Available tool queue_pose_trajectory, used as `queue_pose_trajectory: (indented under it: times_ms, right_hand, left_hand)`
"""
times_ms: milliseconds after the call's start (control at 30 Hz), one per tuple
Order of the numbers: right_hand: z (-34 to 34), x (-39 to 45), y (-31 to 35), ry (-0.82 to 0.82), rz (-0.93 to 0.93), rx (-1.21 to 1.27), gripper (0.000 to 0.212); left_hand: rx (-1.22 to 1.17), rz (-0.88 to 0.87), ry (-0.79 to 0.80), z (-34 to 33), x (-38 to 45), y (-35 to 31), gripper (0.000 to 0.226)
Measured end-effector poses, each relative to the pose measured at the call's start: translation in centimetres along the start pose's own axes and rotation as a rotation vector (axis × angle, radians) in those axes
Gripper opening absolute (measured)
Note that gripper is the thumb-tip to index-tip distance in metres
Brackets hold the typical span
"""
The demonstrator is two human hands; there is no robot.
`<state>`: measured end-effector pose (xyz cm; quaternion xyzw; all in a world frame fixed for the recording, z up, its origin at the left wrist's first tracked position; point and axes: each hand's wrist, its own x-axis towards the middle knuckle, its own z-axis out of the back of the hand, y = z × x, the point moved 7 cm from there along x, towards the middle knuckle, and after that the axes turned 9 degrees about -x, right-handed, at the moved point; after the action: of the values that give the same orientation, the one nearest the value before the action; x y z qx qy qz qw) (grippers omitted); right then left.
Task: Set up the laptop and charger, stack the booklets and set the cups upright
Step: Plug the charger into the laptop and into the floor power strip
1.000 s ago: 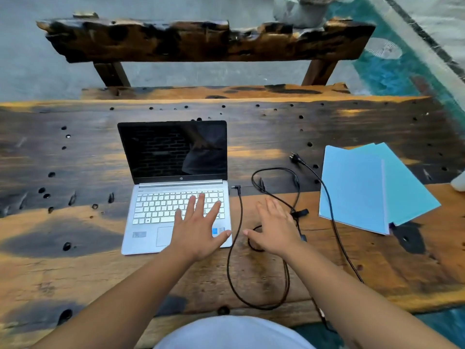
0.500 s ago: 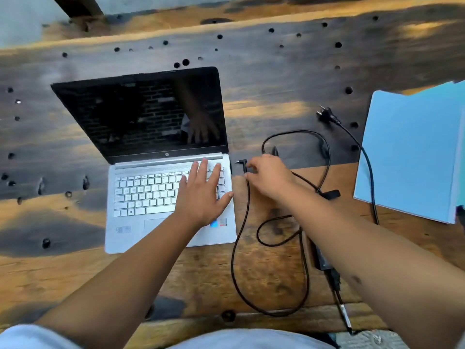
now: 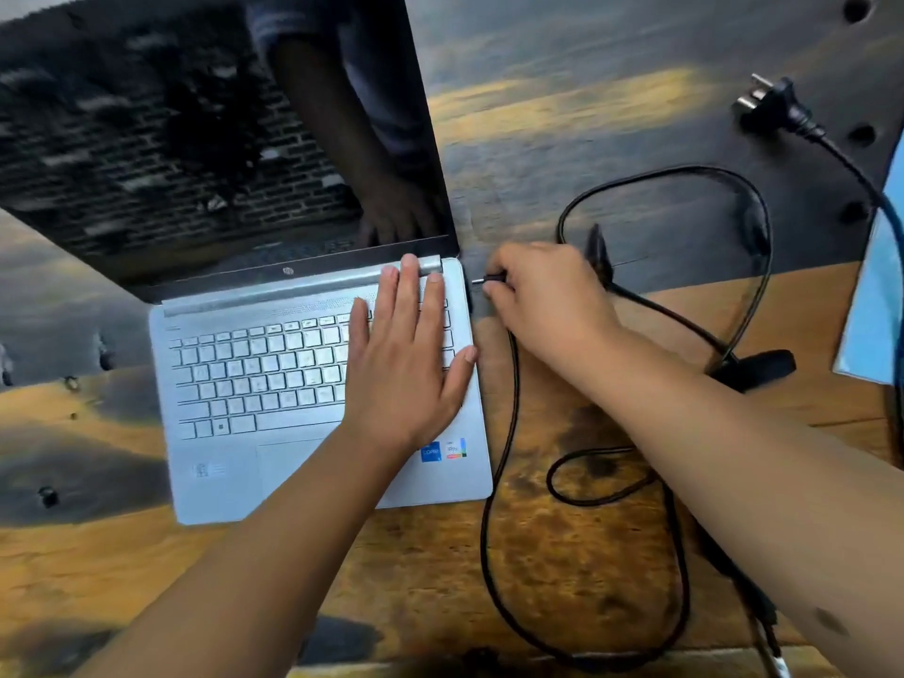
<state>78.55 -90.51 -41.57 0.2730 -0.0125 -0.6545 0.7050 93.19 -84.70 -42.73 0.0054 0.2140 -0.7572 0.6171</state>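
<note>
A silver laptop (image 3: 254, 364) stands open on the wooden table, its screen dark. My left hand (image 3: 406, 354) lies flat on the right side of its keyboard, fingers spread. My right hand (image 3: 548, 296) pinches the charger's small barrel connector (image 3: 482, 280), whose tip points at the laptop's right edge, a short gap away. The black charger cable (image 3: 504, 457) loops over the table to the right. Its wall plug (image 3: 773, 107) lies loose at the far right. A light blue booklet (image 3: 875, 305) shows at the right edge. No cups are in view.
The table (image 3: 562, 105) is dark, worn wood with several round holes. The charger's black strap (image 3: 756, 367) lies by my right forearm. The table's front edge runs along the bottom of the view.
My head has leaned in closer. My right hand picked up the connector end and carried it left to the laptop's right edge. My left hand slid up the keyboard toward the hinge.
</note>
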Motion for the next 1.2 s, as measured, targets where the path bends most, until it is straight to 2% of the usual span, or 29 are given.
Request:
queue_pose_trajectory:
  times_ms: [267, 933, 1200]
  right_hand:
    - [-0.28, 0.13, 0.28, -0.075, -0.018, 0.101, 0.015]
    - [-0.37, 0.52, 0.47, -0.005, 0.013, 0.100, 0.010]
    - [-0.01, 0.51, 0.57, -0.051, -0.013, 0.118, 0.009]
  left_hand:
    - [0.027, -0.002, -0.007, -0.07, -0.07, 0.01, 0.075]
    - [0.049, -0.016, -0.025, 0.03, -0.06, 0.02, 0.074]
    - [0.048, -0.014, -0.018, 0.19, -0.06, -0.12, 0.074]
